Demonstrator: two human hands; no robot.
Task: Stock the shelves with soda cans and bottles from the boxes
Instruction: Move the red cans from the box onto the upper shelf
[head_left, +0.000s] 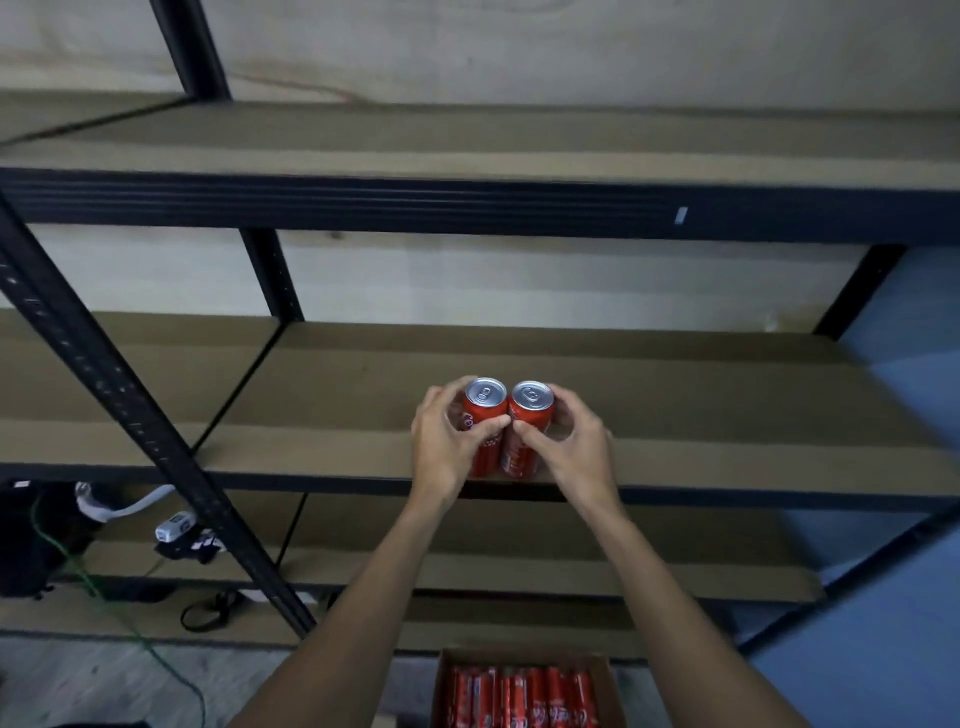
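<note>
Near the middle of the frame, the left grip (445, 441) curls round the left can (485, 400), its thumb laid across the red front. The right grip (577, 441) holds the right can (531, 404) the same way. The two cans are upright and touching side by side at the front edge of the middle shelf (727, 405). At the bottom centre an open cardboard box (441, 686) holds more red cans (519, 696) in rows. Cables (171, 535) lie at lower left.
</note>
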